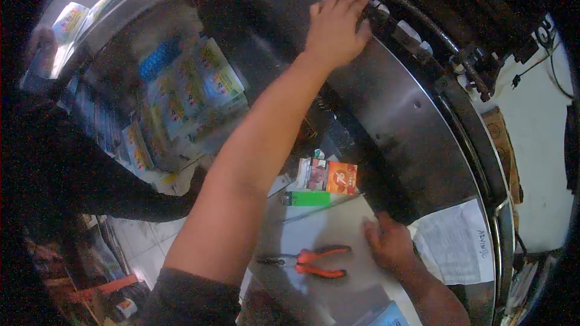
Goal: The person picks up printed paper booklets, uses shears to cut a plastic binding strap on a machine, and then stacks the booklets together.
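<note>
My left hand (338, 27) reaches far out, with its fingers spread over the top edge of a curved metal panel (417, 139), against a dark rail. I see nothing held in it; its fingertips are partly hidden. Lower right, my right hand (391, 244) is at the edge of a pale flat surface (356, 223), fingers loosely bent and apart, holding nothing visible. To its left lie pliers (317, 261) with orange-red handles. A green lighter (307, 198) and an orange-and-white cigarette pack (329, 176) lie beyond them.
Stacked printed sheets (193, 90) with colourful labels lie at left beneath my left arm's level. A white paper (453, 244) with handwriting leans against the panel at right. A dark metal bar (417, 15) runs along the far side. A loose cable (553, 66) hangs at far right.
</note>
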`<move>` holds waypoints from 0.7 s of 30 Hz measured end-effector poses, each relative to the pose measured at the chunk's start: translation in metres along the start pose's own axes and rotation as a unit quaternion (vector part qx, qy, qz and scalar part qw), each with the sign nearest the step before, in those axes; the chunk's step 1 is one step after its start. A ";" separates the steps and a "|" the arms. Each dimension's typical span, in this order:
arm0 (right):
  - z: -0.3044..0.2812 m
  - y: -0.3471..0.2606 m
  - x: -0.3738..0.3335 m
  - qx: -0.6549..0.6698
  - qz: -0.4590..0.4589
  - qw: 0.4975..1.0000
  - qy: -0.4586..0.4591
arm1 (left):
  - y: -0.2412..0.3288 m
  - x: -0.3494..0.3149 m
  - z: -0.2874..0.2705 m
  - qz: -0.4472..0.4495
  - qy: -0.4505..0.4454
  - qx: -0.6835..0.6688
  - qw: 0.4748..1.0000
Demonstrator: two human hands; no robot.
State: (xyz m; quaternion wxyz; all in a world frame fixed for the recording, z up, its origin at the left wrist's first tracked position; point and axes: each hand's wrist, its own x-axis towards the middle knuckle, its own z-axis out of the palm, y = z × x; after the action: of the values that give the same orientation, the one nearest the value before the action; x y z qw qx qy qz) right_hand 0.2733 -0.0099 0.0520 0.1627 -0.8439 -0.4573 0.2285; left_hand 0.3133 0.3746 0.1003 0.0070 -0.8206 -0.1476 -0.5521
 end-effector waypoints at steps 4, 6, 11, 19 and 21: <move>-0.002 0.000 0.004 0.002 -0.022 1.000 0.008 | 0.001 0.002 0.000 0.006 0.000 0.004 1.000; -0.006 -0.004 0.004 -0.001 0.004 1.000 -0.019 | 0.000 0.002 -0.001 0.004 -0.005 0.011 1.000; 0.007 0.013 0.001 -0.012 -0.022 0.999 0.022 | 0.008 -0.001 0.004 0.001 -0.014 0.005 1.000; 0.009 0.016 0.000 -0.013 -0.026 0.999 0.028 | 0.006 0.001 -0.001 0.007 -0.037 0.018 0.999; 0.008 0.014 0.001 -0.011 -0.023 0.999 0.028 | 0.000 -0.003 -0.004 0.002 -0.014 0.003 1.000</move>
State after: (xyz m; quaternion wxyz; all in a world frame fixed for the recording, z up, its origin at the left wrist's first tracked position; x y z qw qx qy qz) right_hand 0.2791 -0.0156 0.0381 0.1710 -0.8412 -0.4742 0.1956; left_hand 0.3083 0.3733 0.0993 0.0083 -0.8287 -0.1478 -0.5398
